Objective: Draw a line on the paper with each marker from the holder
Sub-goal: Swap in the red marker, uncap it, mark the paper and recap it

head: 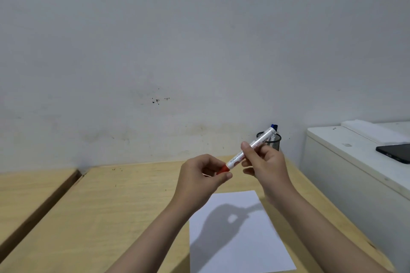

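A white marker with a red cap (250,148) is held slantwise in the air above the wooden desk (124,201). My right hand (265,162) grips its barrel. My left hand (205,173) pinches the red cap (224,170) at the lower end; the cap still sits on the marker. A blank white sheet of paper (239,235) lies on the desk below the hands, crossed by their shadow. A black mesh holder (272,141) stands at the back right against the wall, with a blue-capped marker (274,127) sticking out of it.
A white cabinet (346,162) stands to the right of the desk, with a black phone (395,152) on top. A second wooden surface (28,193) lies to the left across a gap. A pale wall rises right behind the desk.
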`<state>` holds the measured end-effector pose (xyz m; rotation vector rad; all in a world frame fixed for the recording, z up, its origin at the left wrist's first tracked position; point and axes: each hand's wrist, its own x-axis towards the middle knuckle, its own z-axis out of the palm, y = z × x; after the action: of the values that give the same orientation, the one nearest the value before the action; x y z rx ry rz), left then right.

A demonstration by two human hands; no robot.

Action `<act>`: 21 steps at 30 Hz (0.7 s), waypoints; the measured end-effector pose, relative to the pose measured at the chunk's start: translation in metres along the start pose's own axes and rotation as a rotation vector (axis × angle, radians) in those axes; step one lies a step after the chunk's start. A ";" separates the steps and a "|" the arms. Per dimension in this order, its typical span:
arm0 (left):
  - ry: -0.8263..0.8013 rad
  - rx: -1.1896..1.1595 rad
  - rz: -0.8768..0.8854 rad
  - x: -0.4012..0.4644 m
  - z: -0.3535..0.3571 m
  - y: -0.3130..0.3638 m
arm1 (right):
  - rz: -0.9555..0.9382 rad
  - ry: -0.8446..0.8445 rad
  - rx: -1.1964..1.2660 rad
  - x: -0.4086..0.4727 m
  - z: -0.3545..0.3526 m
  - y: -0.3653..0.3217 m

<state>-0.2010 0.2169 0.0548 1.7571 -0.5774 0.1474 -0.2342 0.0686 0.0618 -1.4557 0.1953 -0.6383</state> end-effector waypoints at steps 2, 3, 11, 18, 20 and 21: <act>0.007 0.026 0.042 0.000 -0.002 0.002 | 0.015 -0.043 -0.025 -0.002 0.003 0.000; 0.008 0.047 0.067 -0.001 -0.002 0.004 | 0.020 -0.073 -0.047 -0.003 0.004 0.001; -0.038 0.049 0.016 -0.003 -0.002 0.004 | -0.037 -0.154 -0.006 -0.004 0.011 0.004; -0.256 -0.391 -0.315 0.004 -0.017 0.006 | -0.168 -0.216 -0.021 -0.003 0.011 0.004; -0.336 -0.477 -0.412 0.010 -0.023 0.003 | -0.182 -0.225 -0.011 -0.003 0.014 0.006; -0.369 -0.482 -0.439 0.014 -0.026 0.002 | -0.181 -0.226 0.001 -0.004 0.015 0.007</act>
<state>-0.1844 0.2373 0.0691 1.3984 -0.4272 -0.5886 -0.2277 0.0836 0.0560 -1.5427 -0.1149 -0.6134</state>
